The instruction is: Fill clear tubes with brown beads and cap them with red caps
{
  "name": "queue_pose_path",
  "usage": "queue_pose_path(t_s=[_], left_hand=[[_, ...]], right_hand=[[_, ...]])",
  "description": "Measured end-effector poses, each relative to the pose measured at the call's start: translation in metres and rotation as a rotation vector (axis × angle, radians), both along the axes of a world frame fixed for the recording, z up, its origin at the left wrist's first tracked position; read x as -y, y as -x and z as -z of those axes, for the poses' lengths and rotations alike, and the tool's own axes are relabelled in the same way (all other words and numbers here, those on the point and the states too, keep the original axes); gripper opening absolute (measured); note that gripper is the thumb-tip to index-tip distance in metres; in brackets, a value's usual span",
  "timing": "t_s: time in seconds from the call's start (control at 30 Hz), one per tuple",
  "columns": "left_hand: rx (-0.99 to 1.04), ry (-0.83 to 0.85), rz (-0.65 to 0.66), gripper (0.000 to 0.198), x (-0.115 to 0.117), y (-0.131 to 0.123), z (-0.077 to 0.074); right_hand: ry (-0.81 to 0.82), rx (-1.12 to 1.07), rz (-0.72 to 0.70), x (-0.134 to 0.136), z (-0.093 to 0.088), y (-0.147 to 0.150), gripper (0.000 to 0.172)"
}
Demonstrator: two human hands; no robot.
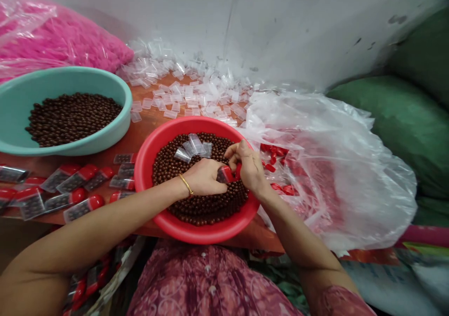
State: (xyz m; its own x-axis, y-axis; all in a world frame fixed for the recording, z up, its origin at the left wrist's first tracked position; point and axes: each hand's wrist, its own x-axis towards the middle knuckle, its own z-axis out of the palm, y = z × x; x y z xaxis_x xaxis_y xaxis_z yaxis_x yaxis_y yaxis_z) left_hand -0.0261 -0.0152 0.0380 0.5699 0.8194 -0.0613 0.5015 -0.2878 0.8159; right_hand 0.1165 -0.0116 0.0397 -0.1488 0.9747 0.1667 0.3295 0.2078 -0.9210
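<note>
Over a red basin (144,166) of small brown balls (199,213), my left hand (205,175) grips a small clear plastic container (223,175) that looks filled with the dark balls. My right hand (249,166) is closed at the container's right end, its fingers on a red cap (238,171). How far the cap sits on the container is hidden by the fingers. Several empty clear containers (196,144) lie on top of the balls, just beyond my left hand.
Filled, red-capped containers (79,178) lie at the left. A teal basin (124,119) holds more brown balls. Empty containers (189,94) are scattered along the wall. A plastic bag (358,166) and loose red caps (275,152) are at the right; a pink-filled bag (63,35) stands back left.
</note>
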Motion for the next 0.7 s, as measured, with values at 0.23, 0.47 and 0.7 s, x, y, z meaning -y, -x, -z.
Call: queue_pose_path(t_s=[0.23, 0.47, 0.7], left_hand=[[-0.237, -0.113, 0.094, 0.01, 0.005, -0.003, -0.005], [-0.444, -0.274, 0.074, 0.035, 0.008, 0.002, 0.003], [-0.403, -0.38, 0.068, 0.022, 0.024, 0.024, -0.03]], right_hand=[[0.108, 0.007, -0.188, 0.0, 0.014, 0.014, 0.065], [-0.144, 0.226, -0.23, 0.006, 0.01, 0.021, 0.063], [-0.13, 0.001, -0.164, 0.002, -0.003, -0.005, 0.072]])
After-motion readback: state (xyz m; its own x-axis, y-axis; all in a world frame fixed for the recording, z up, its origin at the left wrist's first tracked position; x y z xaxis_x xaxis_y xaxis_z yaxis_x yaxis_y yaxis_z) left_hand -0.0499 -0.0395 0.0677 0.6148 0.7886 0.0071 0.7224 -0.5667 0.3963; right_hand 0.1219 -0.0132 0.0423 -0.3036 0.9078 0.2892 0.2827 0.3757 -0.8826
